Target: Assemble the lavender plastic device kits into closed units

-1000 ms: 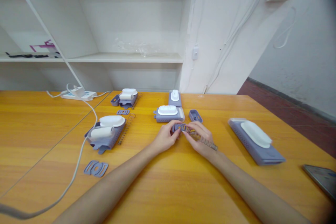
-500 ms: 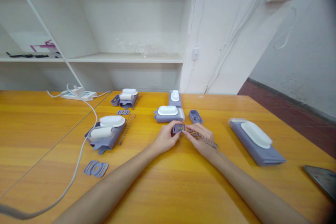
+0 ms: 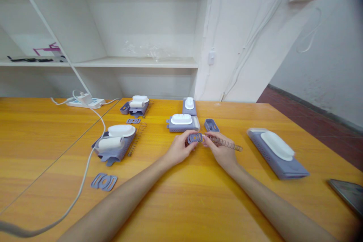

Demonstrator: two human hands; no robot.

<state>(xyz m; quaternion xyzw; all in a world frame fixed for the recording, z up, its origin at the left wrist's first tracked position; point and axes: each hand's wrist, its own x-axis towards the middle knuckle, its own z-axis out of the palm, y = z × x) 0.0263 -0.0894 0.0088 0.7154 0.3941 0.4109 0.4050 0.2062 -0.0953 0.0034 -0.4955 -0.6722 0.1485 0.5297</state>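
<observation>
My left hand (image 3: 180,147) pinches a flat purple-grey plastic plate with cut-out slots (image 3: 195,138) between thumb and fingers. From the right, my right hand (image 3: 221,149) grips a metal coil spring (image 3: 227,143), whose free end sticks out to the right past the knuckles. The spring's near end is close to the plate's right edge; whether they are hooked together I cannot tell. Just beyond my right hand lies a small purple-grey oval cup (image 3: 211,125). Behind my hands rests a purple-grey perforated case with a white bristled top (image 3: 181,120).
Another case with a white cover (image 3: 276,149) lies at right, near a phone-like dark slab (image 3: 346,194). At left are an opened case (image 3: 113,147), a loose spring (image 3: 136,140) and a slotted plate (image 3: 104,182). A white cable (image 3: 90,159) crosses the table from a power strip (image 3: 85,102).
My right hand has shifted slightly right, and the spring has swung to lie more level. The slotted plate in my left hand now faces the camera more fully.
</observation>
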